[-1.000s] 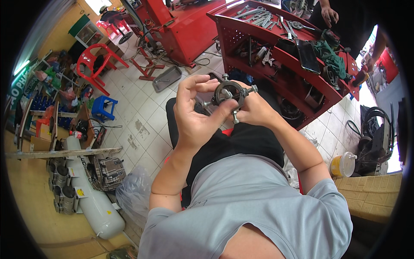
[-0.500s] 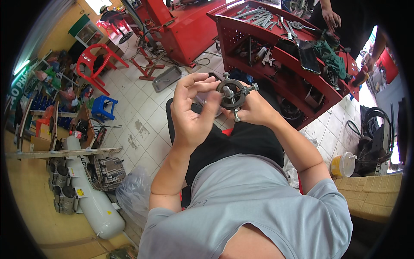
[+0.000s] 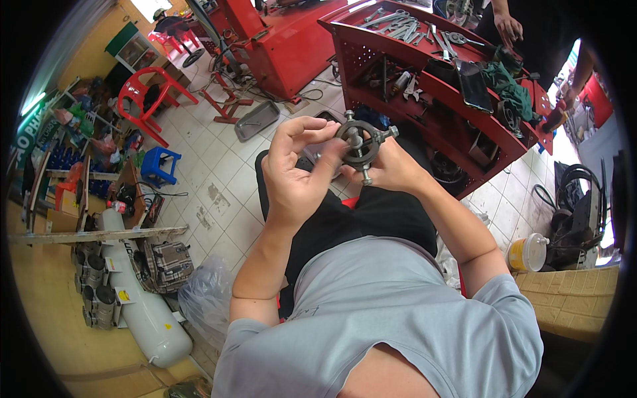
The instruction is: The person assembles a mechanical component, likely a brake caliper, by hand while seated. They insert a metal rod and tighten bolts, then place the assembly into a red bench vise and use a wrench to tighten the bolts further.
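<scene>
Beyond ring, red cart (tool-laden), tray

We have a ring of dark grey metal just above the middle of the frame, its round opening facing us. Paler bolts stick out from its rim at the top, right and bottom, heads outward. A blunt grey pin shows inside the opening. Our right hand holds the ring from behind; our left hand, thumb blurred, overlaps its left edge.
</scene>
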The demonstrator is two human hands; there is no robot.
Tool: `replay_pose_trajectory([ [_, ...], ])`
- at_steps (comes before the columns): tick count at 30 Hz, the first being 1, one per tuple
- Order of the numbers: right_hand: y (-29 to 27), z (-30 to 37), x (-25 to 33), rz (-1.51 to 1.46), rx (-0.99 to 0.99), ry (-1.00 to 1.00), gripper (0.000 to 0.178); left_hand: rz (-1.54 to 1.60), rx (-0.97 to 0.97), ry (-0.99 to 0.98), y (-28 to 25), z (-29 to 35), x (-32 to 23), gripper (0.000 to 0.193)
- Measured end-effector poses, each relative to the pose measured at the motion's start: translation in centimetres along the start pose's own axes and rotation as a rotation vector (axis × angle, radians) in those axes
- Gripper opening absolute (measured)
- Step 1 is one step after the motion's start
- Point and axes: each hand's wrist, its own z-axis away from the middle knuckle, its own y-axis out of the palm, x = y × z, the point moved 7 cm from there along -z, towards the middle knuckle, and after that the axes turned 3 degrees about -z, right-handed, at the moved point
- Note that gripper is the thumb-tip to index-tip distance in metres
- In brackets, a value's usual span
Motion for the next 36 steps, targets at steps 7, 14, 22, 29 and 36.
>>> replay_pose_trajectory([
  [7,0.0,0.1,-0.1,-0.013,0.014,-0.012,0.046,-0.057,0.057,0.060,0.2,0.2,-0.6,0.037],
  [14,0.0,0.1,-0.2,0.024,-0.009,-0.046,0.046,0.002,0.050,0.051,0.0,0.1,-0.4,0.033],
  [22,-0.1,-0.1,0.1,0.019,-0.023,-0.116,0.046,0.069,0.026,-0.045,-0.2,0.2,0.6,0.034],
  [29,0.0,0.0,-0.7,-0.015,0.007,0.006,0.045,-0.033,0.096,-0.004,0.3,0.0,-0.2,0.031],
  [36,-0.3,-0.1,-0.8,0.080,-0.011,-0.045,0.045,-0.141,0.098,0.026,0.2,-0.1,-0.8,0.026],
])
